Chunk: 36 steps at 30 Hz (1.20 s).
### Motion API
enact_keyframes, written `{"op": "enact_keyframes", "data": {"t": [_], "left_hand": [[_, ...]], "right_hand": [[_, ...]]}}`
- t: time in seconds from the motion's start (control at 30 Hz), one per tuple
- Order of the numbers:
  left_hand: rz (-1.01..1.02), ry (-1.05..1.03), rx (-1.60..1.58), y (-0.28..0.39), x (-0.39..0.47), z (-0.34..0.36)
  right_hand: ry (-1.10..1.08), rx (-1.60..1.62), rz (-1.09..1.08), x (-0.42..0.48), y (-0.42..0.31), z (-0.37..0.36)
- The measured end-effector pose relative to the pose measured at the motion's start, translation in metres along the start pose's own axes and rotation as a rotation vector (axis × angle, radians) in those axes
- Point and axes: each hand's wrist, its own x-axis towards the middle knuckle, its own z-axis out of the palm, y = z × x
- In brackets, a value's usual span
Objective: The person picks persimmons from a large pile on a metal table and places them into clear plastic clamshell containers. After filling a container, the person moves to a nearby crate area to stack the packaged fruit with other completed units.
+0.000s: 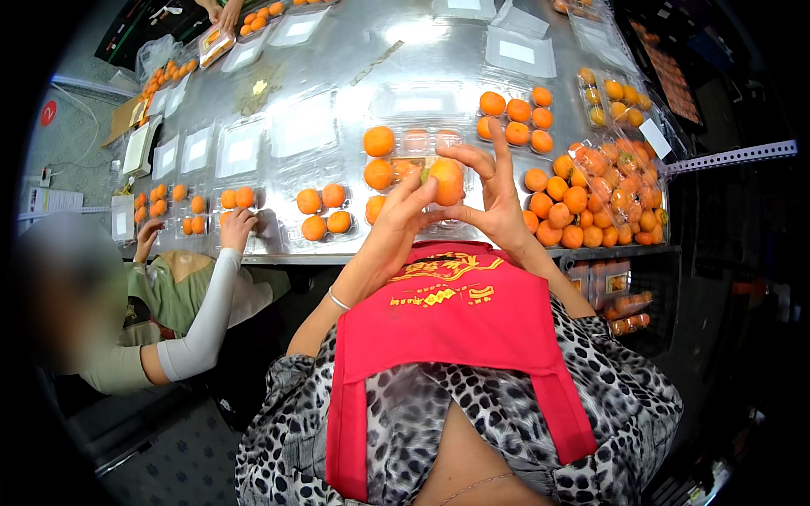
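Note:
An orange mandarin (448,182) is held up in front of my red apron, between my two hands. My right hand (498,196) grips it, with the index finger curved over its top and the thumb below. At its left side, the fingertips of my left hand (398,212) pinch close to a small green bit on the fruit. Under my hands lies a clear plastic clamshell tray (414,158). Loose mandarins (379,141) sit in its left column, and others show through plastic; my hands hide part of it.
A heap of mandarins (574,199), partly under clear film, lies at right. Filled trays (517,111) and empty clamshells (304,123) cover much of the metal table (436,57). At left, a co-worker's hand (237,226) touches fruit; another person's hands (226,14) are at the far side.

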Motion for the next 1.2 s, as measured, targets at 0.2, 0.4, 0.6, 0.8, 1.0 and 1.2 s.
{"op": "enact_keyframes", "data": {"t": [0.2,0.4,0.6,0.8,1.0,1.2], "left_hand": [[0.322,0.103,0.453,-0.003,0.003,-0.007],[0.657,0.198,0.947,-0.006,0.004,-0.009],[0.865,0.212,1.215,-0.005,0.006,-0.007],[0.811,0.124,1.161,0.002,0.004,-0.008],[0.43,0.049,0.527,0.007,0.002,-0.011],[0.477,0.116,0.691,0.002,0.005,-0.008]], "right_hand": [[0.099,0.3,0.226,-0.002,0.002,-0.005],[-0.012,0.482,0.47,-0.007,-0.006,0.003],[-0.019,0.461,0.51,-0.001,-0.01,0.008],[-0.001,0.431,0.498,0.0,-0.014,0.009],[0.013,0.311,0.462,-0.002,-0.011,0.009],[0.015,0.137,0.387,-0.005,-0.001,0.008]]}}
